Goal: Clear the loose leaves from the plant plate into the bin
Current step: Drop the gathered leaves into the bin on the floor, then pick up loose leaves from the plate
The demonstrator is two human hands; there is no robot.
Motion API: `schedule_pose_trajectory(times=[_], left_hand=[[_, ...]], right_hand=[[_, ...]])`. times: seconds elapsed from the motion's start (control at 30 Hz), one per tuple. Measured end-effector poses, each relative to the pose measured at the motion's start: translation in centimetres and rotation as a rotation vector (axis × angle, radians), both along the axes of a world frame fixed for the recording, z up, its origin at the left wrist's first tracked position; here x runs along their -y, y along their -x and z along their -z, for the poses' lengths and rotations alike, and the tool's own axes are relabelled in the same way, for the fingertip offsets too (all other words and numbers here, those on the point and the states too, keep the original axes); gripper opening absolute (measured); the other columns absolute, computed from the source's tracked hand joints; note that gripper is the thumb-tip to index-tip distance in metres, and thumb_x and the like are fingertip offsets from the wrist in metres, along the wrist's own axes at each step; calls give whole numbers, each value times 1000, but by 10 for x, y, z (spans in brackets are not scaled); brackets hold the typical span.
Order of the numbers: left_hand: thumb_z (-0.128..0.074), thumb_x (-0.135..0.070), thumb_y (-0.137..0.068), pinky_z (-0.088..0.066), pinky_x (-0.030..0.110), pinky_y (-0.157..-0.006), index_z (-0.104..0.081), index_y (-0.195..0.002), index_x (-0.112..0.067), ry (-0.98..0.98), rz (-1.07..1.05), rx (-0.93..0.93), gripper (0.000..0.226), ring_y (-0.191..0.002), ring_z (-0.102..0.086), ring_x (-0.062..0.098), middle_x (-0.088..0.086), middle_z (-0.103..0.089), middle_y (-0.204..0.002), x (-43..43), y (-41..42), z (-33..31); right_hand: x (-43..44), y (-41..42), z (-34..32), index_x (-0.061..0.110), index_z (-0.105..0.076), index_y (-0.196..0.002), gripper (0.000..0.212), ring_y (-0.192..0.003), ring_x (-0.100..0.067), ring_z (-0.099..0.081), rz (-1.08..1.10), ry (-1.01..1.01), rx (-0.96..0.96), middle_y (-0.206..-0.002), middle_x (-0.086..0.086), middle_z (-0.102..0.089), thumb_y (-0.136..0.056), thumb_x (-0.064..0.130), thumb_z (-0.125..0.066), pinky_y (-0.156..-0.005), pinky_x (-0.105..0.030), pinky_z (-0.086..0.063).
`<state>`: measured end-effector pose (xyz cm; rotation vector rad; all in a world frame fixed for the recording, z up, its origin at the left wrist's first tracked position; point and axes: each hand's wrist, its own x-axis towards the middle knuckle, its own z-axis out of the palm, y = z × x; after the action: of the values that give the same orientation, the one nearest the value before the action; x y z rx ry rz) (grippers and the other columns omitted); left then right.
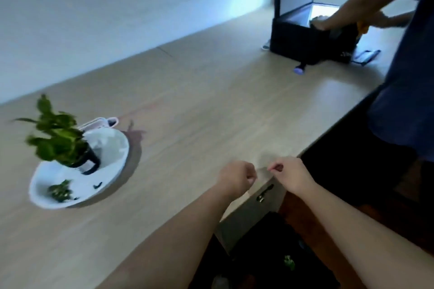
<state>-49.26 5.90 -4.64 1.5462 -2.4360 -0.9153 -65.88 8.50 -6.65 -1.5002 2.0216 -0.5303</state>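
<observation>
Left hand (237,177) hangs over the near edge of the desk (199,110), forearm reaching in from below, wrist bent a little. Fingers curled into a loose fist, thumb against the forefinger; grip narrow, nothing visible in it. Right hand (287,177) just beside it, the two apart by a small gap. It sits past the desk edge, fingers curled, thumb and forefinger pinched together at the tips; grip narrow, and whether anything small is held there cannot be told.

Far left on the desk: white plate (110,166), well apart from both hands. A small potted plant (56,138) in a dark pot stands tilted on it. Loose leaves (60,192) lie in a clump on the plate's near side, with a dark scrap (97,185) a little to their right. A pale pink object (103,122) lies just behind the plate; picture too blurred to identify it.

Below the hands, off the desk edge: a dark bin (258,253) with a bit of green leaf (289,261) inside. A drawer handle (265,193) shows on the desk front.

Far right: another person in a blue shirt (408,82) stands at the desk, arm reaching into a black box (296,37).
</observation>
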Motion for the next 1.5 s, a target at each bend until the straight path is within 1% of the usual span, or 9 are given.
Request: schedule_pose_trajectory(times=[0.3,0.43,0.6,0.73,0.93,1.1,1.27,1.4,1.5], left_hand=[[-61,-17,-83,-54,34,-88,-72,-95,-17,93,-515,40,17,-99,-66,21,4,-74,-103,-10,-218,-25],[-61,-16,-82,-54,31,-85,-72,-90,-19,89,-676,53,14,-98,-65,18,0,-73,-101,-18,-305,-21],[-59,-14,-81,-52,31,-79,-70,-88,-20,68,-768,140,15,-97,-64,20,-1,-72,-101,-16,-407,-12],[-61,-19,-81,-50,34,-93,-66,-104,-24,64,-738,246,24,-115,-57,21,-2,-64,-120,-9,-466,1],[-61,-22,-82,-41,34,-104,-64,-115,-30,112,-613,323,34,-120,-55,18,-5,-64,-123,7,-500,23],[-57,-31,-84,-34,28,-106,-71,-101,-25,158,-493,366,22,-109,-59,16,-5,-70,-110,20,-488,34],[-62,-34,-83,-41,30,-97,-71,-102,-22,113,-363,298,24,-103,-61,21,0,-71,-106,25,-470,34],[-75,-47,-70,-50,33,-90,-73,-100,-23,-24,-494,163,38,-101,-62,17,-2,-71,-106,25,-495,22],[-79,-45,-68,-54,36,-83,-73,-92,-19,-48,-643,37,36,-92,-64,16,-1,-73,-98,28,-508,17]], right_hand=[[59,-188,-32,11,-76,-92,16,-94,-17,-67,-504,48,-44,-100,-6,-75,-83,9,-62,-75,-14,-40],[79,-273,-35,12,-77,-85,14,-90,-20,-69,-646,92,-46,-93,-7,-77,-79,8,-65,-84,-26,-52],[94,-366,-22,16,-76,-89,16,-86,-15,-68,-768,115,-65,-94,-2,-76,-78,10,-65,-80,-26,-52],[96,-407,3,18,-68,-108,31,-108,-18,-60,-868,146,-155,-114,-1,-67,-78,12,-63,-94,-30,-48],[109,-435,25,20,-61,-119,36,-116,-21,-53,-1034,122,-348,-121,0,-64,-85,13,-56,-99,-36,-44],[131,-427,20,20,-66,-100,33,-99,-21,-58,-1054,104,-501,-99,-2,-65,-79,0,-50,-83,-34,-50],[157,-416,16,16,-65,-91,21,-84,-18,-48,-886,22,-428,-95,-8,-55,-82,6,-49,-63,-23,-37],[156,-426,19,10,-65,-108,30,-90,-17,-42,-1018,-41,-417,-116,-16,-60,-87,-1,-46,-85,-41,-47],[159,-438,17,16,-68,-101,42,-85,-15,-53,-953,-103,-387,-113,-7,-64,-74,-11,-49,-73,-31,-48]])
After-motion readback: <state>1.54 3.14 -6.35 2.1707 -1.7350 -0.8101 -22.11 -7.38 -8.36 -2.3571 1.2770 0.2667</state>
